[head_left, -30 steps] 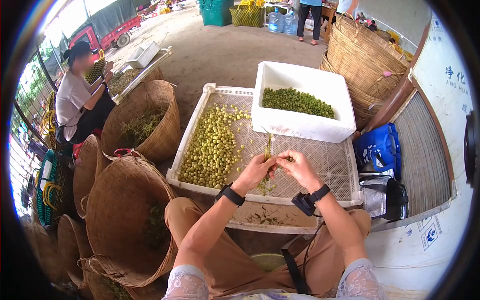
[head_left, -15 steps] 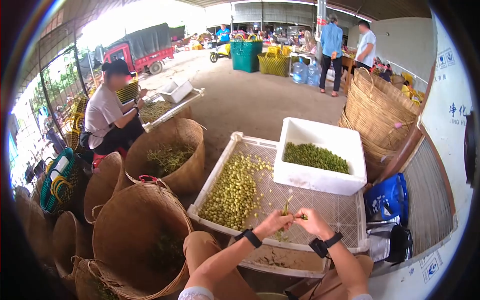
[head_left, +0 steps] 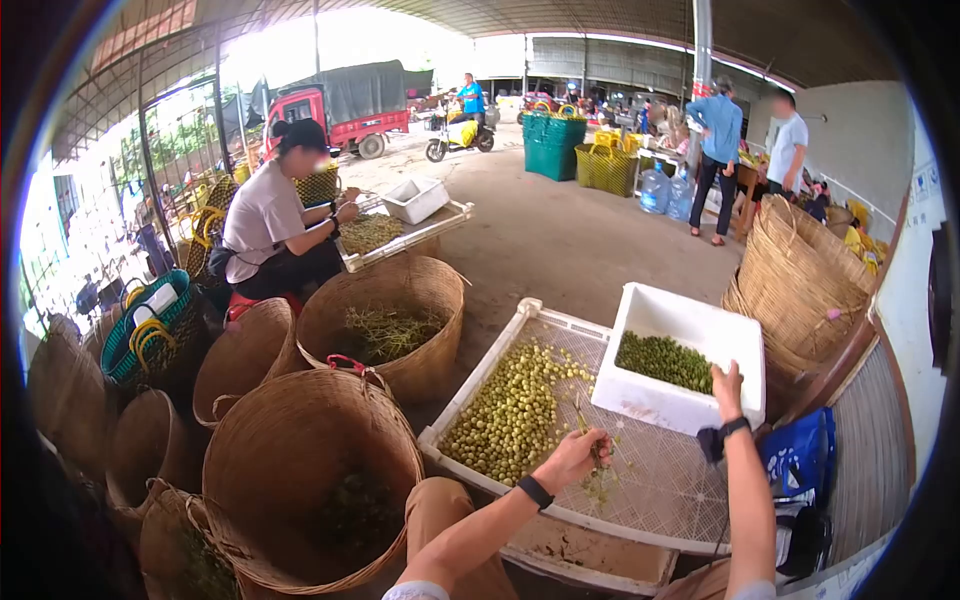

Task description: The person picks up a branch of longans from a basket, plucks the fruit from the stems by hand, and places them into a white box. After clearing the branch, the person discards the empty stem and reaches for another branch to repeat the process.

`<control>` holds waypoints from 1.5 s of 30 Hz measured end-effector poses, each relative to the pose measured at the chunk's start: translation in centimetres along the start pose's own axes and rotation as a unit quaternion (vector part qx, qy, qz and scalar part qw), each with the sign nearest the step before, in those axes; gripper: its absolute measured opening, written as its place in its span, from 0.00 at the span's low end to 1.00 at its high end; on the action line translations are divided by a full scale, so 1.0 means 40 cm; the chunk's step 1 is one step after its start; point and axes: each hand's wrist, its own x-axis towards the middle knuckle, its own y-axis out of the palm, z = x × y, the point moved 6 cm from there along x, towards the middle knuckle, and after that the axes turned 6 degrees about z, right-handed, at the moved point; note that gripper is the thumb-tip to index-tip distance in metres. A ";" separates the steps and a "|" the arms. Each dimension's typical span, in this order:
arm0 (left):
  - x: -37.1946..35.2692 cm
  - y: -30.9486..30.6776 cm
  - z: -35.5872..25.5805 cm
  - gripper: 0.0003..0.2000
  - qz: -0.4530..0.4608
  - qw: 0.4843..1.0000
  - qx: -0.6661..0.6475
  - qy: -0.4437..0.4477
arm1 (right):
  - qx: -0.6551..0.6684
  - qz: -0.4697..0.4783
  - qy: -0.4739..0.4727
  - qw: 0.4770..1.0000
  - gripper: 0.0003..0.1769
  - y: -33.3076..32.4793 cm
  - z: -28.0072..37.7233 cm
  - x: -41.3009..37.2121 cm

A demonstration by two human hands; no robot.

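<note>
My left hand (head_left: 577, 457) is closed around a bunch of thin green stems (head_left: 600, 480), which stick out above and below the fingers over the slatted white plastic tray (head_left: 680, 485). My right hand (head_left: 728, 390) reaches over the near right wall of the white foam box (head_left: 650, 405), its fingers apart beside the small green pieces (head_left: 665, 362) inside. Whether any piece still touches the fingertips is too small to tell. Round yellow-green fruits (head_left: 510, 415) lie heaped on the tray's left part, left of my left hand.
Large woven baskets (head_left: 300, 440) stand to the left, one holding loose stems (head_left: 385, 335). A seated person (head_left: 265, 215) works at another tray (head_left: 405, 240). Blue bag (head_left: 800, 455) lies at right, near a tall basket (head_left: 800, 290). Two people stand farther back.
My right hand has left my left hand and moved right and up to the foam box. The left hand still holds stems. The view has swung left.
</note>
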 end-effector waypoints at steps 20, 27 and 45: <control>-0.005 0.033 -0.005 0.09 0.021 0.991 0.119 0.063 | 0.379 0.381 0.014 0.843 0.09 0.096 0.317 -0.557; 0.007 0.028 0.027 0.14 0.074 0.960 0.268 0.040 | 0.345 0.364 -0.059 0.863 0.02 0.075 0.314 -0.549; 0.024 0.017 0.056 0.09 0.113 0.962 0.245 0.034 | 0.275 0.298 -0.128 0.905 0.06 0.083 0.280 -0.529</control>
